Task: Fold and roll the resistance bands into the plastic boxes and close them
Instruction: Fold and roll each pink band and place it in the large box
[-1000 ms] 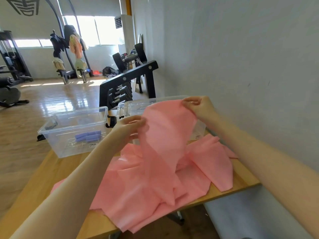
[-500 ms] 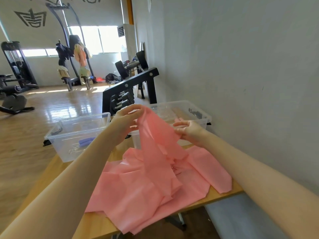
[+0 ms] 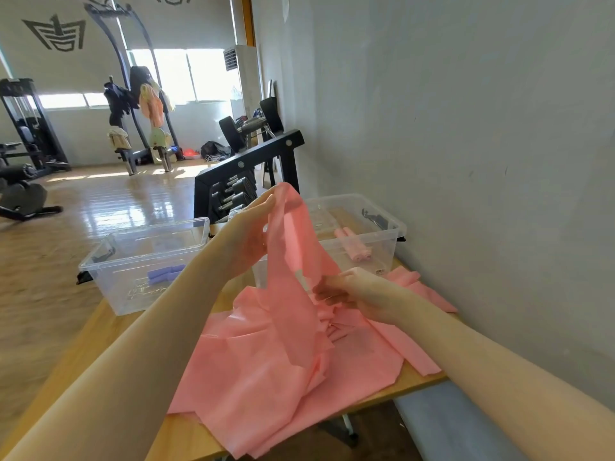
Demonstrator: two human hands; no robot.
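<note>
The left hand (image 3: 248,232) lifts a pink resistance band (image 3: 293,261) above the table (image 3: 109,331). The right hand (image 3: 352,291) grips it lower down.

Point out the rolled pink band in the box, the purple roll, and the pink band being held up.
rolled pink band (image 3: 356,247), head view, middle of the roll.
purple roll (image 3: 164,273), head view, middle of the roll.
pink band held up (image 3: 293,247), head view, on the raised sheet between the hands.
</note>
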